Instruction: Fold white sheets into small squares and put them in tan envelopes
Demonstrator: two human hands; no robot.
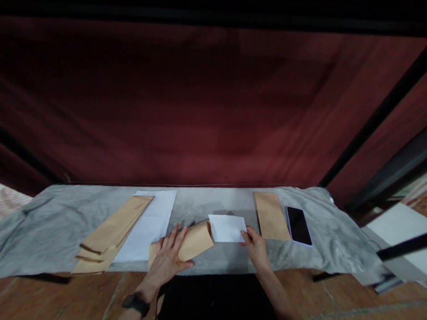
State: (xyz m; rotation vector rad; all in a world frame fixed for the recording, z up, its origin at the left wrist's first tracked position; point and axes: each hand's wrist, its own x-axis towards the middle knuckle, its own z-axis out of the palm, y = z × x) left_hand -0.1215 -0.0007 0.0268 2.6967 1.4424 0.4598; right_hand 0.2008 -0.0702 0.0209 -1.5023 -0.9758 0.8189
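Observation:
A brown paper envelope (196,242) lies on the grey cloth in front of me, its right end bulging open. My left hand (167,257) is over its left part, fingers along the upper edge and thumb by the lower edge, holding it; the palm hides some of the paper. At the envelope's mouth is a white sheet of paper (227,228), its left edge close against the opening; I cannot tell whether it is inside. My right hand (256,247) pinches that sheet by its right edge, between thumb and fingers.
Several brown envelopes (117,224) lie fanned at left, partly over large white sheets (148,223). More brown envelopes (271,216) and a phone (299,226) lie at right. Grey cloth (204,198) covers the narrow table, with a dark red panel (216,116) behind it.

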